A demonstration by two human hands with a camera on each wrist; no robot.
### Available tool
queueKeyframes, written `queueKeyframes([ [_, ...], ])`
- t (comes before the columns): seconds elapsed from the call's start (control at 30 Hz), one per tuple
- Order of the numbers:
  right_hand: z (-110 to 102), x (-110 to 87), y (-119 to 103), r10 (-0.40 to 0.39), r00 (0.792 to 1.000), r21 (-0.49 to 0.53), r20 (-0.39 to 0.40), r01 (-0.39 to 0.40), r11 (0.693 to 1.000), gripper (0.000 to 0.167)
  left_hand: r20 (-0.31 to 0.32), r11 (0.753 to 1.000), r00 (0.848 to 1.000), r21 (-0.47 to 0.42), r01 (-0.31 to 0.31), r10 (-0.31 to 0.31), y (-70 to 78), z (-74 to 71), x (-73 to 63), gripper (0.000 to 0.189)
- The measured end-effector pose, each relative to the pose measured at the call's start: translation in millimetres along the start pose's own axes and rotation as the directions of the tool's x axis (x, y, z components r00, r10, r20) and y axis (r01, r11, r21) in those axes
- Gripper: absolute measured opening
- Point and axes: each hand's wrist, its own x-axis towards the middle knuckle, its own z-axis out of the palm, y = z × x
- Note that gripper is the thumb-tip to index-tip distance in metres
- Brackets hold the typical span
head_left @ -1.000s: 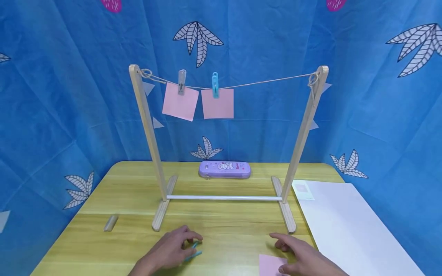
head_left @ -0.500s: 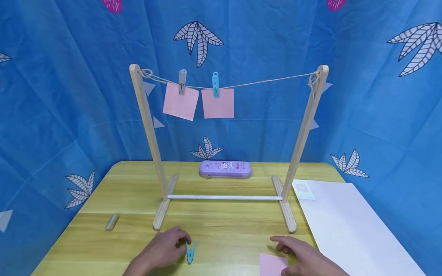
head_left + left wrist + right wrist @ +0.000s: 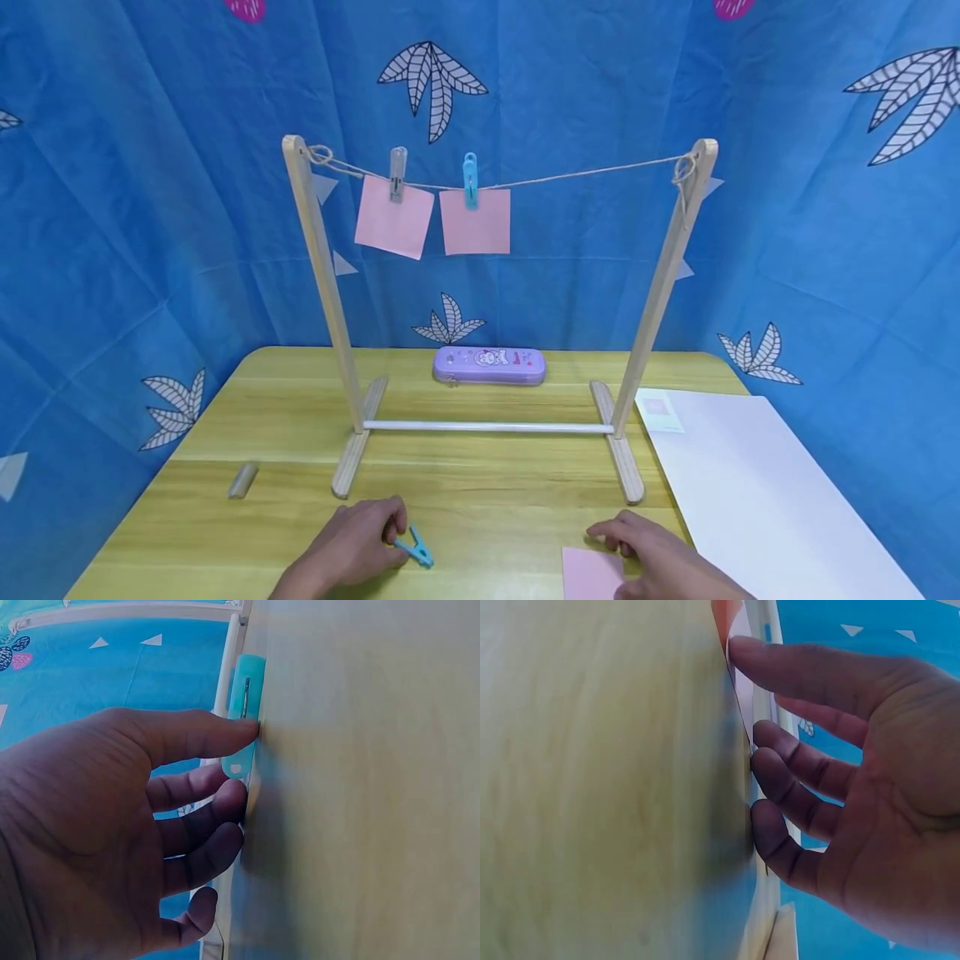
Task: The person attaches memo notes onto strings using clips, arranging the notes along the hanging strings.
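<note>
In the head view my left hand (image 3: 352,537) holds a small blue clothespin (image 3: 417,550) just above the wooden table. The left wrist view shows the left thumb lying across the clothespin (image 3: 245,697), its other fingers curled behind. At the right, my right hand (image 3: 663,558) lies beside a square pink paper (image 3: 591,575), index finger stretched past its top edge and thumb at its right side. In the right wrist view the right thumb tip touches the paper's edge (image 3: 742,682), with the other fingers loosely bent on the table.
A wooden stand (image 3: 337,308) carries a string with two pink papers (image 3: 393,221) hung by a clear clothespin (image 3: 397,175) and a blue one. A purple pencil case (image 3: 489,367) lies behind. A white board (image 3: 757,483) lies right; a small clear clothespin-like piece (image 3: 242,481) lies left.
The left hand has drawn slightly left, and the blue clothespin has turned in its fingers, its legs shifting from upward to sideways. The right hand has barely moved beside the pink paper.
</note>
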Motion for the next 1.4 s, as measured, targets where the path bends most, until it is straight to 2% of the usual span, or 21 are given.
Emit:
queueKeyframes([
  [0.13, 1, 1.7, -3, 0.069, 0.998, 0.005, -0.008, -0.069, 0.998, 0.058, 0.003, 1.0, 1.0, -0.001, 0.019, -0.019, 1.1, 0.1, 0.8, 0.036],
  [0.3, 2, 0.9, -4, 0.067, 0.997, 0.032, -0.025, -0.066, 0.997, 0.059, 0.024, 0.999, 0.999, -0.041, 0.03, -0.029, 1.7, 0.5, 1.5, 0.045],
  [0.5, 3, 0.2, -5, 0.044, 0.998, 0.045, -0.039, -0.042, 0.998, 0.052, 0.045, 0.994, 0.999, -0.106, 0.011, -0.006, 1.1, 0.5, 1.5, 0.034],
  [0.83, 3, 0.5, -5, 0.032, 0.999, 0.071, 0.011, -0.032, 0.997, 0.03, 0.048, 0.994, 0.999, -0.112, 0.009, -0.004, 0.1, 1.3, 0.1, 0.03],
  [0.97, 5, 0.3, -6, 0.033, 0.999, 0.08, -0.002, -0.033, 0.996, 0.026, 0.034, 0.995, 0.999, -0.1, 0.008, -0.005, 0.6, 1.2, 0.3, 0.03],
  [1.27, 9, 0.1, -9, 0.042, 0.995, -0.049, -0.094, -0.047, 0.998, 0.035, 0.041, 0.994, 0.999, -0.113, 0.009, -0.004, 1.7, 0.8, 0.0, 0.031],
  [1.4, 9, 2.2, -13, 0.12, 0.988, -0.017, -0.096, -0.122, 0.992, 0.047, 0.04, 0.994, 0.999, -0.11, 0.009, -0.004, 1.5, 0.8, 0.2, 0.031],
])
